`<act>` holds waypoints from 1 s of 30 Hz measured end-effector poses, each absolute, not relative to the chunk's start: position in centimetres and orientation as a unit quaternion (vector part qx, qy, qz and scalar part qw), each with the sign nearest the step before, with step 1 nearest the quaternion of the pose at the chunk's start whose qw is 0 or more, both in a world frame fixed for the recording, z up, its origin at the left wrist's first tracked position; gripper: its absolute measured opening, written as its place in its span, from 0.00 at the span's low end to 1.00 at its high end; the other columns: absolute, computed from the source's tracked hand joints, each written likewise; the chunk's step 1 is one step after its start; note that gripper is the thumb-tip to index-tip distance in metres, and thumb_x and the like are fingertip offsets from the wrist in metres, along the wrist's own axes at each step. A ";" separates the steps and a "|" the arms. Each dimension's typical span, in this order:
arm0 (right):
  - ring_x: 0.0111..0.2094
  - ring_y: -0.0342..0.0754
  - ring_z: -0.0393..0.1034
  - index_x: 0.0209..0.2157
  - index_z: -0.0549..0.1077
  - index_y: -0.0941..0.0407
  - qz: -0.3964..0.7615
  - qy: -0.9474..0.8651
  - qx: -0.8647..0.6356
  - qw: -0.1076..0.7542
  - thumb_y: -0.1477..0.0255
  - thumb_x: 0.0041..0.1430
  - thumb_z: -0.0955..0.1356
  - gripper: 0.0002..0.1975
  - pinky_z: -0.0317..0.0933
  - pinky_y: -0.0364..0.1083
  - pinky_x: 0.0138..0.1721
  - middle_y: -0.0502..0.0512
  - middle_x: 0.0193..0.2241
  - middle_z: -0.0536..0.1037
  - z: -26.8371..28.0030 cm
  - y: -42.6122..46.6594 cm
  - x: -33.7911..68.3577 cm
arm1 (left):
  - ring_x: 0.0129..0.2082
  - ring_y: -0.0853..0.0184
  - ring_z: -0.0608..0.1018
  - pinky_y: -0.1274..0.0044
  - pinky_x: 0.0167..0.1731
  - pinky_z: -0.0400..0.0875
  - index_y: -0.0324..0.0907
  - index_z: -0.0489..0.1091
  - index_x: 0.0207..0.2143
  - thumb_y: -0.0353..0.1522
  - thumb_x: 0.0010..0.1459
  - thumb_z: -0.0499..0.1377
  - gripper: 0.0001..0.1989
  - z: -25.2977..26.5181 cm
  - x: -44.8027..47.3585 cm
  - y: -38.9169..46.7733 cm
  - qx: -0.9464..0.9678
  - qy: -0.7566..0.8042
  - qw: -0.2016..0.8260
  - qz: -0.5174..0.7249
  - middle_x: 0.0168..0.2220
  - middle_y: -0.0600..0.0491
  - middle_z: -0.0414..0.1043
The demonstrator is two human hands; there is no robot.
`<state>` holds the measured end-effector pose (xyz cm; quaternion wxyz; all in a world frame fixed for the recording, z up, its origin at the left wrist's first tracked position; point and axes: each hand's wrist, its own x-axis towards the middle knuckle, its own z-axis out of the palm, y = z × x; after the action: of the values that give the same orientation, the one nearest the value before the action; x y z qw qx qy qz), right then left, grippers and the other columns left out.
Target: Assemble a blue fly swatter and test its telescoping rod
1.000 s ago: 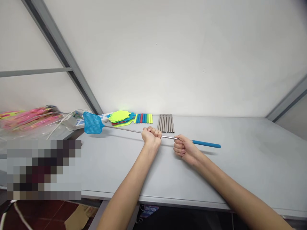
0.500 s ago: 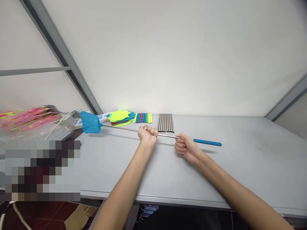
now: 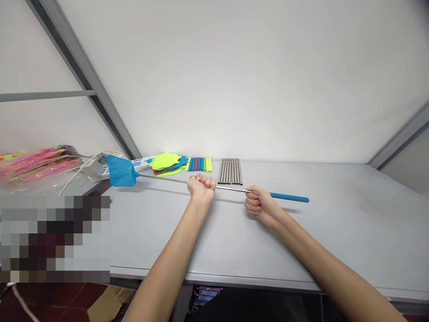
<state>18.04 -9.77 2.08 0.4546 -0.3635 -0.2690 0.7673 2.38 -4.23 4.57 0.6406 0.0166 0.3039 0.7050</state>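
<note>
A blue fly swatter (image 3: 122,171) with a thin telescopic metal rod is held level above the grey table, its mesh head at the left and its blue handle at the right. Wrapped round the middle of the rod is my left hand (image 3: 202,187), closed. My right hand (image 3: 259,203) is closed on the rod just left of the handle, its fingers curled under. Behind my hands lie a row of metal tubes (image 3: 229,171), a row of coloured handles (image 3: 199,164) and a pile of swatter heads (image 3: 166,163).
A white power strip (image 3: 140,163) with a plug and cables sits at the back left. Beside it is a clear plastic bag (image 3: 40,167) of pink and yellow items. A white wall bounds the table (image 3: 351,232) at the back. Cardboard (image 3: 105,304) lies on the floor below.
My left hand has shifted slightly left along with the swatter's head, and the rod between my hands shows a little longer. My right hand stays almost in place.
</note>
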 end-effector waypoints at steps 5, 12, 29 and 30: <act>0.10 0.36 0.35 0.12 0.47 0.55 0.762 -0.276 -0.364 0.459 0.72 0.52 0.59 0.19 0.37 0.37 0.10 0.40 0.09 0.43 2.0 -9.7 18.1 | 0.11 0.79 0.41 0.82 0.10 0.38 0.39 0.50 0.16 0.37 0.61 0.43 0.20 4.7 1.8 -4.0 0.014 0.304 0.637 0.709 0.14 0.64 0.37; 0.10 0.36 0.36 0.12 0.48 0.55 0.759 -0.282 -0.359 0.465 0.72 0.52 0.59 0.19 0.38 0.37 0.10 0.40 0.09 0.43 2.1 -9.8 18.2 | 0.11 0.79 0.41 0.82 0.10 0.38 0.40 0.49 0.16 0.36 0.60 0.43 0.20 4.7 1.1 -3.8 0.024 0.297 0.634 0.714 0.13 0.64 0.37; 0.10 0.36 0.37 0.12 0.45 0.55 0.760 -0.254 -0.336 0.495 0.71 0.51 0.60 0.20 0.39 0.38 0.10 0.41 0.09 0.43 1.3 -8.6 19.2 | 0.07 0.78 0.47 0.82 0.10 0.43 0.41 0.48 0.15 0.31 0.58 0.41 0.18 3.9 2.6 -4.4 0.107 0.216 0.659 0.712 0.10 0.63 0.40; 0.10 0.36 0.37 0.12 0.45 0.55 0.760 -0.253 -0.334 0.496 0.71 0.51 0.60 0.20 0.40 0.39 0.10 0.41 0.09 0.44 1.3 -8.6 19.2 | 0.07 0.78 0.48 0.82 0.11 0.44 0.41 0.48 0.15 0.31 0.58 0.42 0.17 3.8 2.7 -4.4 0.108 0.210 0.663 0.710 0.10 0.63 0.40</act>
<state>19.22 -8.59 1.32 0.4958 -0.3343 -0.2534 0.7604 2.68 -4.42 3.80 0.6634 0.1081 0.2097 0.7101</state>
